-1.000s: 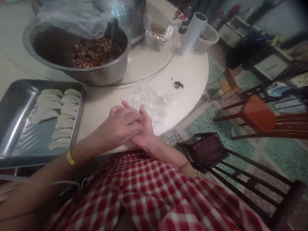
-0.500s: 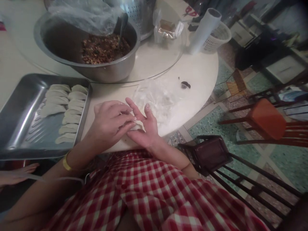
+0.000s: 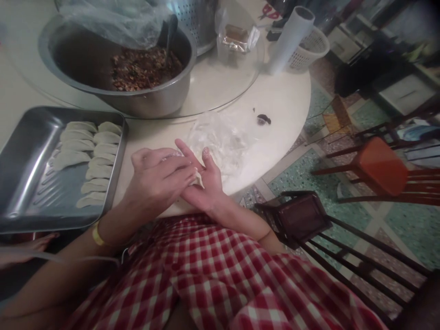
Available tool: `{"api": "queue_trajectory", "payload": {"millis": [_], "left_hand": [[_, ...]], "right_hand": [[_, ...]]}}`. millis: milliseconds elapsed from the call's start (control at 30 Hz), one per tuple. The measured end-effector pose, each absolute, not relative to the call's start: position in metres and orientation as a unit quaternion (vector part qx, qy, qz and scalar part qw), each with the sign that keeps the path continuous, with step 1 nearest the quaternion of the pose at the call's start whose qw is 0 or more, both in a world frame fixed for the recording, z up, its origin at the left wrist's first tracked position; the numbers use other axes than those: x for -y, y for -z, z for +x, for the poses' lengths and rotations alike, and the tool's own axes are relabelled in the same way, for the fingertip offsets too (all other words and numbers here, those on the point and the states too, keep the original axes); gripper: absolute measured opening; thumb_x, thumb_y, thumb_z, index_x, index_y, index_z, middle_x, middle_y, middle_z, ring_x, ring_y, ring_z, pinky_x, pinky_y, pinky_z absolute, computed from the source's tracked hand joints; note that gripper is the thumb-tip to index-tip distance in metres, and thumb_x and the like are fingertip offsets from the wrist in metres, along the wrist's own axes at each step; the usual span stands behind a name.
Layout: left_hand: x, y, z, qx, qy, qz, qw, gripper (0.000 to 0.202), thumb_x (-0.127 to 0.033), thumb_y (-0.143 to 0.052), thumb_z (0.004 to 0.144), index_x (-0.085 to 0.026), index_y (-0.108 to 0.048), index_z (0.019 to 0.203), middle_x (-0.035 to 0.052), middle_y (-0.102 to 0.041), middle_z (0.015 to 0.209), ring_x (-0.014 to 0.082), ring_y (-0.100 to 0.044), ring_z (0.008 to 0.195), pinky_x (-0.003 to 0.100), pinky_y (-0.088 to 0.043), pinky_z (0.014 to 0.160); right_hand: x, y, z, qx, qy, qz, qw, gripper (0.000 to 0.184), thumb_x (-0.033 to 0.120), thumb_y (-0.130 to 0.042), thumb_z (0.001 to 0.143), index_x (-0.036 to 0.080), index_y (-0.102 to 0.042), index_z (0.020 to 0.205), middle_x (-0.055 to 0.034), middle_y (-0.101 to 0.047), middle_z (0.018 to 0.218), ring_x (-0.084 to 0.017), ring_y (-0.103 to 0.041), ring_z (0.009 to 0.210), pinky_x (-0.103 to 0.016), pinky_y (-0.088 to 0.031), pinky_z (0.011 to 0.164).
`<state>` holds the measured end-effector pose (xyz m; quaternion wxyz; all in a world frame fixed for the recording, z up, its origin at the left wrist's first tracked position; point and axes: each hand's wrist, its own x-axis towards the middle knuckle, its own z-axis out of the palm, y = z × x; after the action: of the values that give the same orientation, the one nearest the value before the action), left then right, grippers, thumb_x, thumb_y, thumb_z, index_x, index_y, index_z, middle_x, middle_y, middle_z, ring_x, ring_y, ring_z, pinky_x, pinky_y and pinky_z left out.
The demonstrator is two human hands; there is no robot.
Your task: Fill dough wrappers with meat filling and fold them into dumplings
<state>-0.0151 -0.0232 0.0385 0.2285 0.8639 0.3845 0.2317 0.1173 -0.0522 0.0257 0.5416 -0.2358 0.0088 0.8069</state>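
Observation:
A small piece of a white dough dumpling [image 3: 198,178] shows between my two hands; most of it is hidden behind the fingers. My left hand [image 3: 161,176], above a yellow wristband, curls over the dough with its fingertips pressed on it. Beneath, my right hand [image 3: 206,185] is turned palm up and cradles the dough, its thumb and a finger sticking up with white flour on a tip. To the left, a metal tray [image 3: 22,183] bears two rows of pleated dumplings [image 3: 98,172]. Behind it stands a metal bowl [image 3: 147,98] of dark chopped filling [image 3: 140,71].
A crumpled clear plastic bag [image 3: 230,142] lies just beyond my hands on the white table [image 3: 288,110]. Farther back are a plastic wrap roll [image 3: 290,41], a white basket [image 3: 309,52] and a foil-wrapped block [image 3: 235,39]. Chairs [image 3: 381,169] stand on the floor at right.
The left hand has shifted slightly right over the right palm, covering more of the dough. The view has moved a little, so the bowl and tray sit farther left.

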Motion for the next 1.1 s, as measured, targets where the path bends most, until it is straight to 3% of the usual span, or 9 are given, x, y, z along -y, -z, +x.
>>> {"api": "queue_trajectory", "payload": {"millis": [233, 367, 433, 600, 767, 900, 1100], "left_hand": [[0.023, -0.029, -0.016, -0.296, -0.309, 0.898, 0.107, 0.012, -0.029, -0.058, 0.095, -0.026, -0.067, 0.088, -0.0022, -0.076, 0.097, 0.0258, -0.068, 0.1, 0.046, -0.048, 0.087], [0.021, -0.032, -0.021, -0.288, -0.324, 0.893, 0.116, 0.013, -0.03, -0.058, 0.097, -0.026, -0.069, 0.099, -0.0007, -0.075, 0.101, 0.0235, -0.066, 0.098, 0.042, -0.049, 0.091], [0.02, -0.034, -0.022, -0.284, -0.324, 0.896, 0.111, 0.014, -0.03, -0.057, 0.097, -0.026, -0.07, 0.095, -0.0002, -0.074, 0.099, 0.0238, -0.065, 0.098, 0.042, -0.049, 0.091], [0.024, -0.035, -0.018, -0.29, -0.287, 0.908, 0.1, 0.022, -0.027, -0.054, 0.098, -0.02, -0.066, 0.08, 0.0018, -0.073, 0.092, 0.0235, -0.066, 0.096, 0.043, -0.049, 0.09], [0.027, -0.032, -0.018, -0.319, -0.269, 0.903, 0.102, 0.022, -0.033, -0.05, 0.1, -0.023, -0.068, 0.091, 0.0008, -0.074, 0.101, 0.025, -0.066, 0.104, 0.045, -0.047, 0.095], [0.022, -0.032, -0.018, -0.256, -0.3, 0.916, 0.069, 0.019, -0.032, -0.051, 0.101, -0.026, -0.068, 0.101, 0.0014, -0.074, 0.104, 0.0245, -0.067, 0.1, 0.042, -0.048, 0.089], [0.017, -0.031, -0.01, -0.217, -0.301, 0.927, 0.063, 0.03, -0.032, -0.042, 0.103, -0.026, -0.065, 0.085, -0.0001, -0.072, 0.091, 0.0228, -0.064, 0.089, 0.04, -0.046, 0.079]], "right_hand": [[0.051, -0.026, 0.118, -0.016, -0.804, -0.242, 0.544, 0.06, 0.048, -0.01, 0.104, 0.02, -0.052, 0.138, -0.0006, -0.072, 0.083, -0.016, -0.072, 0.083, -0.037, -0.061, 0.087], [0.053, -0.028, 0.119, -0.005, -0.81, -0.225, 0.541, 0.063, 0.051, -0.007, 0.103, 0.021, -0.052, 0.137, 0.0011, -0.071, 0.082, -0.013, -0.07, 0.075, -0.034, -0.061, 0.079], [0.054, -0.029, 0.118, -0.008, -0.812, -0.226, 0.537, 0.063, 0.051, -0.008, 0.103, 0.023, -0.053, 0.137, 0.0017, -0.072, 0.081, -0.013, -0.07, 0.074, -0.033, -0.061, 0.077], [0.055, -0.032, 0.115, -0.015, -0.8, -0.259, 0.541, 0.059, 0.053, -0.018, 0.102, 0.024, -0.059, 0.132, 0.0026, -0.071, 0.081, -0.013, -0.071, 0.078, -0.035, -0.061, 0.082], [0.055, -0.028, 0.115, -0.042, -0.802, -0.24, 0.546, 0.058, 0.05, -0.017, 0.103, 0.022, -0.065, 0.118, -0.0006, -0.073, 0.081, -0.014, -0.071, 0.076, -0.036, -0.061, 0.086], [0.055, -0.027, 0.114, -0.042, -0.8, -0.244, 0.546, 0.057, 0.052, -0.02, 0.101, 0.021, -0.063, 0.125, 0.0034, -0.073, 0.085, -0.01, -0.071, 0.077, -0.03, -0.059, 0.086], [0.053, -0.023, 0.112, -0.051, -0.801, -0.246, 0.544, 0.056, 0.046, -0.017, 0.103, 0.02, -0.066, 0.113, -0.002, -0.072, 0.085, -0.016, -0.07, 0.083, -0.034, -0.061, 0.087]]}}
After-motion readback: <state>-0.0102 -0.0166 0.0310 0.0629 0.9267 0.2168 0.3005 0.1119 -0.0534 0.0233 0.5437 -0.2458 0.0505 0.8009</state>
